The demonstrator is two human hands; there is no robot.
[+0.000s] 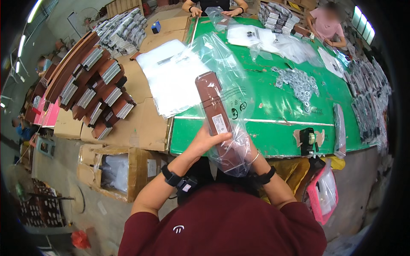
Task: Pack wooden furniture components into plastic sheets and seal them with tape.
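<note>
A long brown block-like piece with a white label sits inside a clear plastic bag, whose dark printed lines cross over it. My left hand is closed around the left side of the piece, thumb lying across its front below the label. At the lower right, my right hand grips the bagged piece, its fingers partly hidden by the shiny plastic. The bag's upper part spreads loosely over the table, above the piece. A stack of flat white bags lies just left of it.
Brown pieces with silver metal parts are stacked on cardboard at left. The green table bears metal rings, a tape dispenser and wrapped pieces. An open carton stands below left. Two people work across the table.
</note>
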